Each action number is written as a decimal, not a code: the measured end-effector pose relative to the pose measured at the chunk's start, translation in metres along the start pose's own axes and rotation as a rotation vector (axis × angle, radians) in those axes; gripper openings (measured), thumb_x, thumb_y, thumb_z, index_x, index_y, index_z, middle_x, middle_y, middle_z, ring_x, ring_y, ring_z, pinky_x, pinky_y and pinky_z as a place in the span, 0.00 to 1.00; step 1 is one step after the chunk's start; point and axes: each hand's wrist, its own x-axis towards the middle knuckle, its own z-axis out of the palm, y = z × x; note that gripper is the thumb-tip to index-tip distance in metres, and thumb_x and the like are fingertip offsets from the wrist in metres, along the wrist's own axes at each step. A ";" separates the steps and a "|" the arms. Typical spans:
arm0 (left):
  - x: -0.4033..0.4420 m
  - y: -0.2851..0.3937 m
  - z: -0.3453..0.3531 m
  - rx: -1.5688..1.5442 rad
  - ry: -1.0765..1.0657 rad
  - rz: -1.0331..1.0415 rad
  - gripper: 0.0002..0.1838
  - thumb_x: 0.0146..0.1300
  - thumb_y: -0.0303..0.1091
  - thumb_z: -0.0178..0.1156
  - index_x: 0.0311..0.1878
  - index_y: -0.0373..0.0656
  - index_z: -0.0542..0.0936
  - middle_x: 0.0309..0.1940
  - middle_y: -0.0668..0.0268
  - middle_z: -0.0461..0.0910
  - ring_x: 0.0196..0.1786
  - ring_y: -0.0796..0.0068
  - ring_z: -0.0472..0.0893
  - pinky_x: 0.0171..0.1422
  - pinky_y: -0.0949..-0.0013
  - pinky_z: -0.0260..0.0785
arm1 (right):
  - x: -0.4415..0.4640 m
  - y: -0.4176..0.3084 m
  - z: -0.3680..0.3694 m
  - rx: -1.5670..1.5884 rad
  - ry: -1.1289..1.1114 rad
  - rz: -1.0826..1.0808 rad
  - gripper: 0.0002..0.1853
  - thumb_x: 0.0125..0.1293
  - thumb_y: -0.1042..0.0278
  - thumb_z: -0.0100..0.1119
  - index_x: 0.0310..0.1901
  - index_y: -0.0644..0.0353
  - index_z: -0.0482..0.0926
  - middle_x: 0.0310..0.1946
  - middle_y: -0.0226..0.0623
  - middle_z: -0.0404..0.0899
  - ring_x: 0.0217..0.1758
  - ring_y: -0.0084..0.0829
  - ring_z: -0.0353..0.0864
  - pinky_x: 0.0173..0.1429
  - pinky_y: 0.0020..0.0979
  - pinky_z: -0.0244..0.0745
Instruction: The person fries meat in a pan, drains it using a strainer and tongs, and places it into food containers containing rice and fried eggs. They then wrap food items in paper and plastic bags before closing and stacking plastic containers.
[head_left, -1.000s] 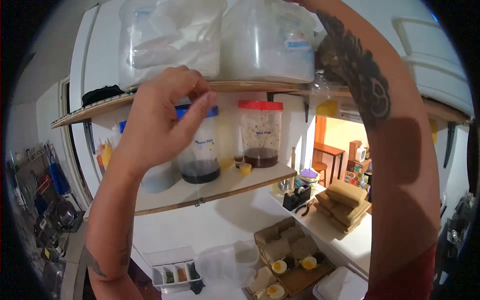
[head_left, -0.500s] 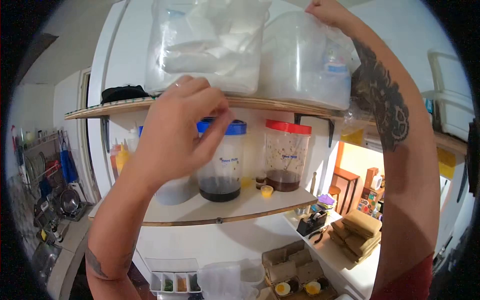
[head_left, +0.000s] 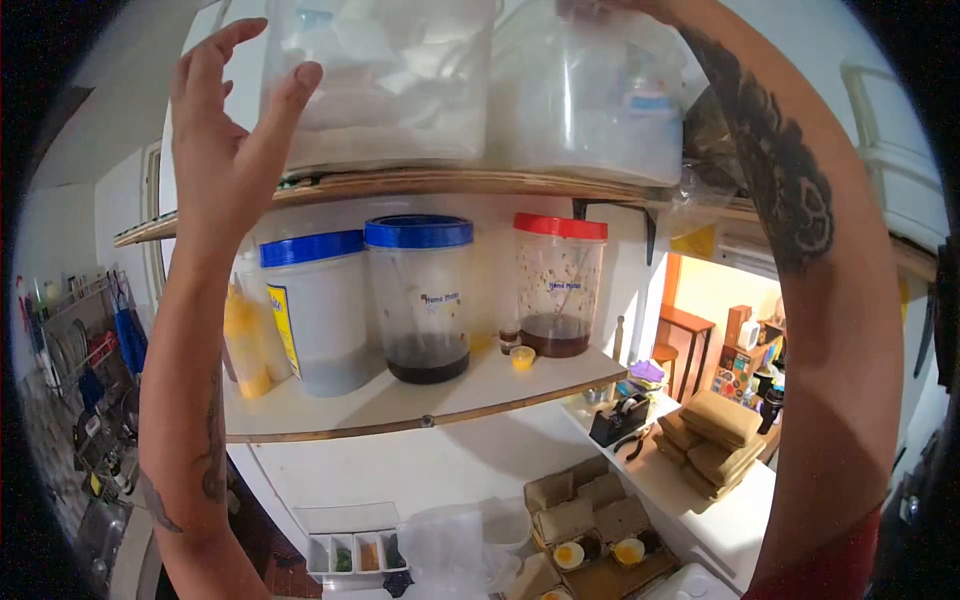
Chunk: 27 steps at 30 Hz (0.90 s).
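My left hand [head_left: 225,120] is raised with thumb and fingers spread, at the left side of a large clear plastic bin [head_left: 390,130] on the upper shelf. White, bag-like contents show through the bin's wall; its top is cut off by the frame. Up at the frame's top edge, my right hand [head_left: 615,6] is over a second translucent container [head_left: 590,110]. Its fingers are blurred and partly out of view, so their grip is unclear. Something with a blue label shows through that container's right side.
Below the upper shelf [head_left: 420,183] stand two blue-lidded tubs [head_left: 320,315] [head_left: 418,235] and a red-lidded jar [head_left: 560,228], with yellow squeeze bottles [head_left: 245,345] at left. Lower down are egg-topped cardboard boxes [head_left: 565,525], a tape dispenser [head_left: 620,420] and stacked brown packets [head_left: 715,430].
My left hand has moved left and up from in front of the bin, and its fingers have spread. My right hand has shifted left over the second container. The view has shifted slightly.
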 end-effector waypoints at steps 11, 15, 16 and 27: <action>0.096 -0.029 0.046 0.163 -0.336 -0.310 0.30 0.70 0.61 0.51 0.58 0.44 0.76 0.52 0.52 0.74 0.59 0.53 0.76 0.62 0.55 0.67 | -0.031 0.017 0.007 -0.123 0.359 -0.307 0.35 0.74 0.39 0.40 0.54 0.70 0.78 0.55 0.61 0.77 0.60 0.57 0.75 0.66 0.44 0.67; 0.102 -0.035 0.031 0.157 -0.302 -0.314 0.32 0.72 0.62 0.47 0.50 0.41 0.83 0.38 0.52 0.83 0.49 0.56 0.83 0.55 0.56 0.72 | -0.058 0.001 -0.020 -0.012 0.514 -0.382 0.32 0.75 0.42 0.40 0.48 0.70 0.79 0.51 0.63 0.78 0.57 0.58 0.75 0.62 0.47 0.68; 0.081 -0.006 0.034 0.172 0.052 -0.115 0.36 0.74 0.63 0.39 0.38 0.40 0.86 0.25 0.53 0.82 0.36 0.54 0.84 0.47 0.57 0.72 | -0.068 -0.003 -0.024 0.044 0.623 -0.478 0.30 0.74 0.44 0.42 0.43 0.71 0.78 0.46 0.62 0.79 0.52 0.57 0.77 0.58 0.49 0.69; 0.032 0.113 -0.021 0.265 0.104 0.331 0.11 0.67 0.35 0.56 0.28 0.46 0.80 0.24 0.64 0.74 0.29 0.60 0.74 0.38 0.59 0.60 | -0.077 -0.113 -0.027 0.334 0.225 -0.603 0.34 0.62 0.44 0.63 0.62 0.62 0.74 0.62 0.50 0.74 0.65 0.45 0.74 0.67 0.40 0.69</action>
